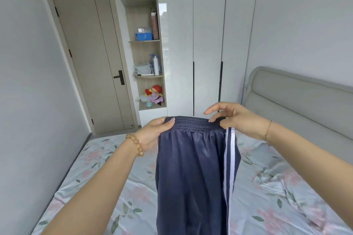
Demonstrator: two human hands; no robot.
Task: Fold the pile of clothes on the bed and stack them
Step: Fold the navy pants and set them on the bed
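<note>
Navy track pants [193,173] with white side stripes hang in the air in front of me, their legs running down out of view. My left hand [152,133] pinches the left end of the elastic waistband. My right hand [235,118] pinches the right end, its index finger held straight out. Below the pants lies the bed [99,177] with its floral sheet. No pile or stack of clothes shows in this view.
A grey padded headboard [298,97] stands at the right. White wardrobe doors [208,53] and an open shelf niche [148,53] with toys and bottles stand beyond the bed. A closed door [89,59] is at the left. The sheet is rumpled at the right [282,183].
</note>
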